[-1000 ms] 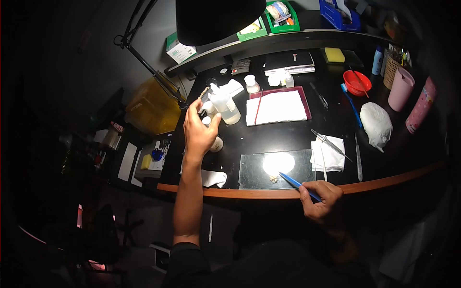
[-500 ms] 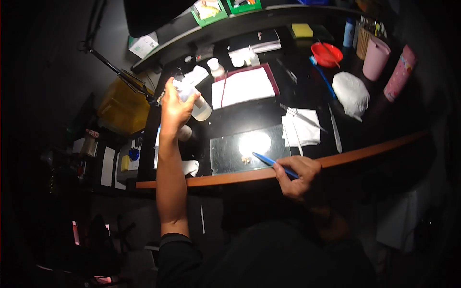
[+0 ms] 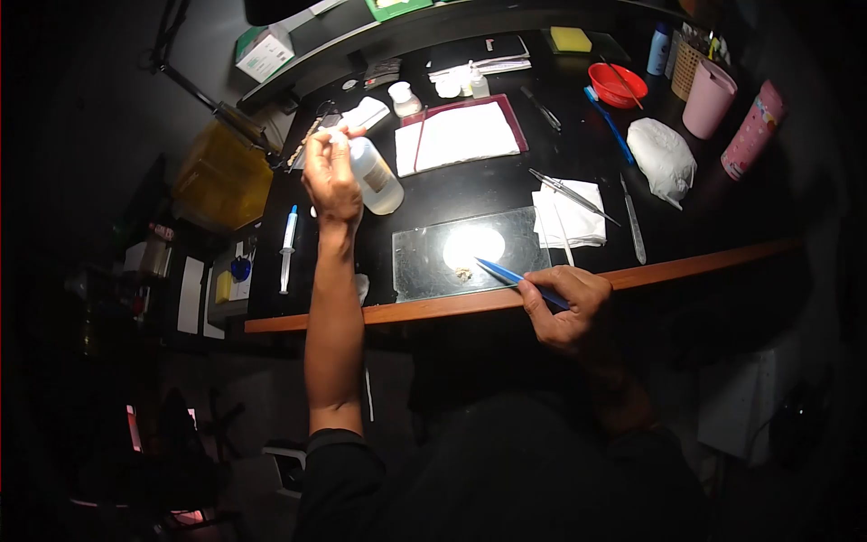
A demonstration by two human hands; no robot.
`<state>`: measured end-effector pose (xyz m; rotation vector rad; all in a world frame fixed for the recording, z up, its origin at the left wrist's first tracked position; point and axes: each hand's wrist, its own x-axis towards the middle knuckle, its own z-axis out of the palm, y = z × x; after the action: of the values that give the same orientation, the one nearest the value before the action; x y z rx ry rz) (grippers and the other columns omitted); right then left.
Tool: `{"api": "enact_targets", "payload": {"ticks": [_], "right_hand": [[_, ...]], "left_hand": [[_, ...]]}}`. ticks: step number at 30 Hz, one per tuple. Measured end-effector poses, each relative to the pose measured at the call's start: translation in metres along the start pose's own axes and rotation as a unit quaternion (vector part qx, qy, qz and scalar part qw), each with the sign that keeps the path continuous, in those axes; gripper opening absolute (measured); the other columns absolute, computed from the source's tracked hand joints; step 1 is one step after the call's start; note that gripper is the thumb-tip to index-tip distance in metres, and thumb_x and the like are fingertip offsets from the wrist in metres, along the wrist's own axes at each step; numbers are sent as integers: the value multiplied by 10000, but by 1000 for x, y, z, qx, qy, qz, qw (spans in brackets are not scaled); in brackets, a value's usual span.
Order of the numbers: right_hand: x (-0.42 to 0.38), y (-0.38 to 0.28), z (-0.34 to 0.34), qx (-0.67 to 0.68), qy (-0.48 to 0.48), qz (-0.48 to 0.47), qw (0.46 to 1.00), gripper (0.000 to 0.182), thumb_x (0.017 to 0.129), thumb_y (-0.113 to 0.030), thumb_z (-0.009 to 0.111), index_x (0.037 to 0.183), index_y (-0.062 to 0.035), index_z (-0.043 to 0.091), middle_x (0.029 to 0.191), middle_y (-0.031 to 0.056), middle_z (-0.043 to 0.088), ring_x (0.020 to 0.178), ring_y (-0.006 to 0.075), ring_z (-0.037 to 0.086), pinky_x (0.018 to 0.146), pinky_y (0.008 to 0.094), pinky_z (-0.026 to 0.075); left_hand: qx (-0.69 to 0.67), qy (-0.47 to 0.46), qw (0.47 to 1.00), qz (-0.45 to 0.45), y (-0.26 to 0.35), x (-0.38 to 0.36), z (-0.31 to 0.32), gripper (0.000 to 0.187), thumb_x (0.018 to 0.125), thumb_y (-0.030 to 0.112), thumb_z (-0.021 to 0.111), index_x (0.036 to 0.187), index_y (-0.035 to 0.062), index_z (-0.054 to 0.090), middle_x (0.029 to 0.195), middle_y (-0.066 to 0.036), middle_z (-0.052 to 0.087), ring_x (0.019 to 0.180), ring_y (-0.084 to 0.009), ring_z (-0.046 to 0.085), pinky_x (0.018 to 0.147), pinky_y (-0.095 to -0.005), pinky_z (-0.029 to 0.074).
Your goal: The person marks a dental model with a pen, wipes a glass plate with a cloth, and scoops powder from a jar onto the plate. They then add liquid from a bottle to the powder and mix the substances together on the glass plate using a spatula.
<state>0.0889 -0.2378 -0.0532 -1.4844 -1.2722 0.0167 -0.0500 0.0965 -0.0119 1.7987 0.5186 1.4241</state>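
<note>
Gripping blue tweezers (image 3: 517, 276) in right hand (image 3: 571, 309) beside unlifted clump (image 3: 463, 273) on glass plate (image 3: 417, 278), with grip of left hand (image 3: 331, 188) by bottle (image 3: 377, 179) unclear.

I see smooth blue tweezers (image 3: 521, 276) in the right hand (image 3: 569, 303), glossy glass plate (image 3: 417, 262) between hands, translucent plastic bottle (image 3: 377, 178) by the left hand (image 3: 334, 176). Beyond the right: shiny metal tweezers (image 3: 578, 196), matt white folded sheet (image 3: 584, 228), cloth or paper unclear.

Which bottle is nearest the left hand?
The large bottle, translucent and right beside the left hand. The white-capped bottle, small clear bottle and blue bottle are all farther off.
</note>
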Motion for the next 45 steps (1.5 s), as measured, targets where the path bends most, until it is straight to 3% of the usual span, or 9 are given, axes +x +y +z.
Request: {"api": "enact_targets", "payload": {"ticks": [8, 15, 17, 20, 24, 31, 34, 37, 45], "right_hand": [[1, -4, -2, -3, -17, 29, 999, 93, 959, -69, 773, 920, 13, 757, 793, 157, 774, 719, 256, 789, 629, 340, 576], [1, -2, 0, 13, -6, 30, 999, 102, 961, -73, 769, 913, 16, 753, 774, 154, 769, 678, 238, 771, 614, 344, 557], [2, -5, -1, 3, -7, 36, 999, 97, 960, -68, 763, 909, 13, 749, 760, 152, 763, 662, 234, 764, 604, 338, 548], [3, -8, -2, 8, -15, 47, 999, 97, 957, -68, 760, 905, 13, 748, 753, 153, 762, 667, 232, 771, 616, 335, 553], [2, -5, -1, 9, -11, 46, 999, 93, 950, -68, 765, 913, 17, 760, 781, 162, 781, 713, 242, 797, 654, 328, 577], [1, -2, 2, 6, -6, 49, 999, 100, 951, -76, 779, 907, 13, 762, 761, 157, 775, 694, 236, 789, 644, 329, 572], [3, -3, -1, -12, -23, 33, 999, 94, 981, -36, 759, 908, 23, 749, 774, 121, 788, 701, 144, 767, 640, 259, 550], [3, -4, 2, -1, -11, 47, 999, 92, 952, -71, 783, 913, 9, 761, 760, 142, 771, 679, 228, 779, 626, 324, 558], [5, -5, 0, -10, -20, 33, 999, 74, 949, -48, 774, 906, 10, 757, 769, 141, 778, 690, 229, 786, 635, 319, 563]], "left_hand": [[-15, -29, 997, 65, -4, -4, 4, 241, 1138, 257, 591, 1086, 26, 548, 1014, -138, 810, 929, -148, 690, 901, -321, 530], [-67, -34, 996, 50, 20, -16, 11, 435, 1053, 250, 750, 1207, 49, 396, 962, -159, 769, 890, -176, 725, 899, -328, 543], [-118, -55, 990, 45, 20, -15, 9, 260, 1080, 245, 536, 1233, 46, 466, 997, -166, 774, 913, -179, 680, 912, -326, 518], [-116, -57, 990, 55, 6, -14, 7, 197, 1079, 217, 481, 1094, 43, 573, 986, -137, 757, 956, -173, 670, 935, -330, 505], [-98, -12, 993, 58, 14, -18, 14, 358, 1057, 176, 715, 1130, 86, 376, 915, -175, 762, 914, -183, 698, 923, -354, 512], [-127, -57, 989, 53, 15, -19, 7, 299, 1068, 226, 616, 1206, 57, 412, 951, -149, 766, 953, -163, 667, 945, -346, 492], [-84, -32, 993, 73, 17, -20, 12, 324, 1065, 198, 644, 1215, 52, 398, 938, -145, 769, 966, -181, 685, 971, -357, 491], [-73, -41, 994, 66, 13, -20, 7, 297, 1082, 231, 564, 1245, 23, 430, 938, -142, 776, 973, -179, 690, 999, -356, 484], [-54, -43, 995, 77, 16, -21, 11, 302, 1086, 252, 544, 1246, 42, 396, 948, -163, 781, 934, -178, 682, 946, -358, 510]]}}
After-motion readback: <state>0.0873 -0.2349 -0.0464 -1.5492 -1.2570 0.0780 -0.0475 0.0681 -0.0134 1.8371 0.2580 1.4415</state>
